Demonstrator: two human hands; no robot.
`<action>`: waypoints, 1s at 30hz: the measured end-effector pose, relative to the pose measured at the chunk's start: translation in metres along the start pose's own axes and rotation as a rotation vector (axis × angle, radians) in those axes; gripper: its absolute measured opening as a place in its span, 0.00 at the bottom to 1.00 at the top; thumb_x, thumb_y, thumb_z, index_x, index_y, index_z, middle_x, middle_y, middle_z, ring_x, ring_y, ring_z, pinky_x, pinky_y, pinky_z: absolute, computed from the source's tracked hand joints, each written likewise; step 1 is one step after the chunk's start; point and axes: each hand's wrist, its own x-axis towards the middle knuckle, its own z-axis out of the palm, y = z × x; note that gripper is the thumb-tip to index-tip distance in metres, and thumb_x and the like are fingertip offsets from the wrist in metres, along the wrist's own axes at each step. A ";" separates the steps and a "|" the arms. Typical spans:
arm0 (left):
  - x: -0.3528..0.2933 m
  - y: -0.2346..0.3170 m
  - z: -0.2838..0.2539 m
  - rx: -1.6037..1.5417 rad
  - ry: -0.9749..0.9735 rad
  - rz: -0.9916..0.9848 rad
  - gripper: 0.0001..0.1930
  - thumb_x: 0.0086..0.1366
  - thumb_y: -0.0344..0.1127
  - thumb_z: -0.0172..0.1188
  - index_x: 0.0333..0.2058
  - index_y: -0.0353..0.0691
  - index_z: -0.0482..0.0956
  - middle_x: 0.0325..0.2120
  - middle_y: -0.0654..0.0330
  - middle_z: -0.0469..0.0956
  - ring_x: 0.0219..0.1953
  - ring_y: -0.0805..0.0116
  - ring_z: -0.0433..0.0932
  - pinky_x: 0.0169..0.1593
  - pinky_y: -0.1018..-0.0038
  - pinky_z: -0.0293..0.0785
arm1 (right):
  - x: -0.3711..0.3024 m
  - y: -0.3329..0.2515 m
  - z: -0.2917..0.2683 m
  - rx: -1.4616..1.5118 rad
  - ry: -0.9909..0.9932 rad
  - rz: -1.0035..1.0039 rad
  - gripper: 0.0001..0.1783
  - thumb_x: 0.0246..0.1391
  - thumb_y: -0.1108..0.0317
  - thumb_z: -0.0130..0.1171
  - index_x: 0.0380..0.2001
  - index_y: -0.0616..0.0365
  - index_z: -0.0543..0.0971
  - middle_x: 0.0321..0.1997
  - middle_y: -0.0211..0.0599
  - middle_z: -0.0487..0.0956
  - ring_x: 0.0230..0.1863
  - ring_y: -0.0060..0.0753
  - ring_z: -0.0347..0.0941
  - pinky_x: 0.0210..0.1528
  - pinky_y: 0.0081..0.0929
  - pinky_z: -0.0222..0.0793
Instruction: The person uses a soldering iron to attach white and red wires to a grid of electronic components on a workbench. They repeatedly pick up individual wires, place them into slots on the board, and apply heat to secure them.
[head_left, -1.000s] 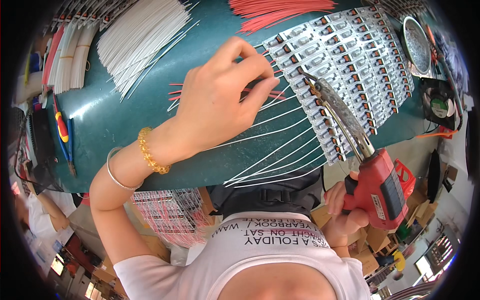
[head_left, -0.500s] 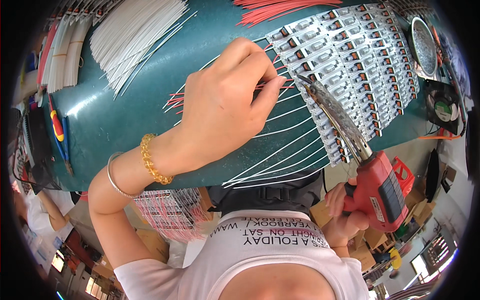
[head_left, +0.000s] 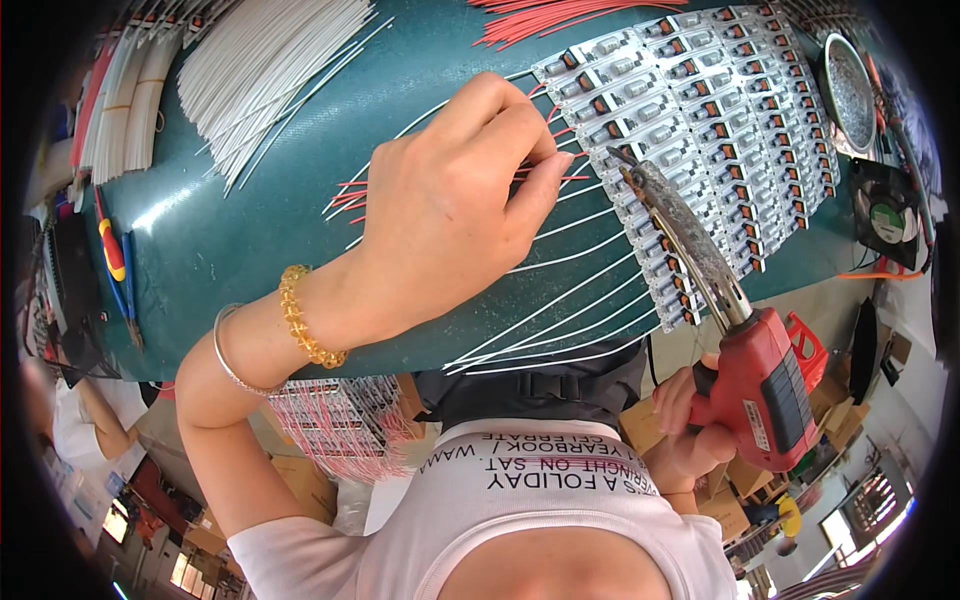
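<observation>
My left hand (head_left: 455,200) pinches thin red wires (head_left: 352,197) between thumb and fingertips, at the left edge of a panel of small circuit boards (head_left: 690,130). The panel carries rows of grey and black-and-orange components. White wires (head_left: 560,300) fan out from its left edge across the green mat. In my right hand (head_left: 690,425) is a red-and-black soldering gun (head_left: 765,390), its long darkened tip over the panel just right of my left fingertips. My left hand hides the middle of the red wires; whether the tip touches a board I cannot tell.
Piles of white wires (head_left: 275,70) and red wires (head_left: 570,20) lie at the back. A metal bowl (head_left: 848,95) and a black fan (head_left: 885,215) stand at right. A red-and-yellow-handled screwdriver (head_left: 112,250) lies left. Wired boards (head_left: 340,420) sit below the table edge; another person (head_left: 90,420) is at far left.
The soldering gun and my right hand have shifted slightly right, so the tip sits a little farther from my left fingertips. My left hand keeps its pinch almost unmoved.
</observation>
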 end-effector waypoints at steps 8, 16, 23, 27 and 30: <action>0.000 0.002 0.000 0.019 -0.022 -0.019 0.05 0.53 0.23 0.65 0.26 0.34 0.76 0.29 0.58 0.74 0.26 0.69 0.74 0.27 0.77 0.70 | 0.014 -0.036 0.024 0.161 -0.077 0.134 0.58 0.38 0.21 0.52 0.53 0.70 0.65 0.10 0.23 0.63 0.11 0.20 0.60 0.18 0.19 0.60; -0.001 0.001 -0.008 0.001 -0.077 0.090 0.05 0.53 0.24 0.65 0.29 0.35 0.78 0.34 0.60 0.74 0.23 0.74 0.72 0.25 0.79 0.67 | 0.008 -0.031 0.011 0.233 -0.089 0.149 0.62 0.36 0.19 0.51 0.54 0.71 0.64 0.10 0.22 0.62 0.11 0.20 0.60 0.19 0.19 0.61; -0.005 0.011 0.002 0.001 -0.041 -0.012 0.05 0.53 0.23 0.65 0.28 0.34 0.77 0.35 0.59 0.74 0.25 0.73 0.73 0.27 0.80 0.70 | 0.003 -0.019 0.007 0.251 -0.036 0.041 0.61 0.37 0.20 0.51 0.55 0.71 0.64 0.10 0.23 0.63 0.10 0.20 0.60 0.18 0.20 0.60; -0.006 0.012 0.004 0.001 -0.048 -0.010 0.05 0.53 0.23 0.65 0.27 0.34 0.77 0.35 0.58 0.74 0.28 0.69 0.77 0.30 0.78 0.76 | 0.003 -0.021 0.008 0.241 -0.059 0.058 0.59 0.39 0.21 0.51 0.54 0.71 0.64 0.10 0.23 0.63 0.10 0.20 0.59 0.18 0.20 0.60; -0.007 0.012 0.005 0.021 -0.040 0.014 0.05 0.53 0.23 0.65 0.27 0.34 0.77 0.35 0.57 0.74 0.30 0.67 0.79 0.31 0.76 0.78 | 0.003 -0.022 0.008 0.234 -0.070 0.063 0.58 0.40 0.22 0.51 0.54 0.71 0.64 0.10 0.23 0.63 0.10 0.20 0.59 0.18 0.20 0.59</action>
